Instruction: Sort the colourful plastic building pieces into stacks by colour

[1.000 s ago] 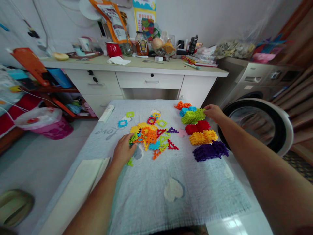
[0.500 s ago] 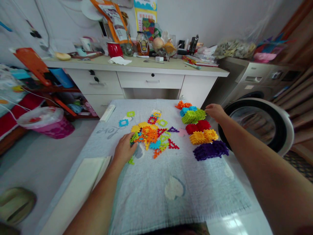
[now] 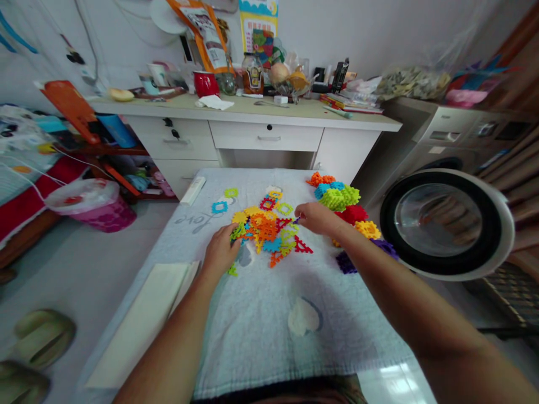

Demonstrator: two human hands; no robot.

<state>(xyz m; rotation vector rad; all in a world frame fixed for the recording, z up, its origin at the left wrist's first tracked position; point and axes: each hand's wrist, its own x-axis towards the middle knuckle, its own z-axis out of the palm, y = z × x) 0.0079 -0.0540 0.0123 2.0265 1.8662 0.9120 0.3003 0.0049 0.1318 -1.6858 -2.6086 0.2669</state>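
We judge the loose plastic pieces (image 3: 265, 230) light and stiff, best pinched by their open rims; our left hand (image 3: 223, 252) rests at the pile's 8 o'clock edge with fingers curled on pieces, our right hand (image 3: 315, 217) at 3 o'clock, its grip closing, contents unclear.

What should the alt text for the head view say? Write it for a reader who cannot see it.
Both hands reach into a loose pile of colourful plastic pieces on a pale blue towel: left hand at its near-left edge, right hand at its right side. Sorted single-colour stacks lie further right, beside a washing machine.

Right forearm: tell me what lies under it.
The right forearm crosses the sorted stacks: yellow stack and purple stack show only at their edges, the rest covered. Below them lies the pale towel.
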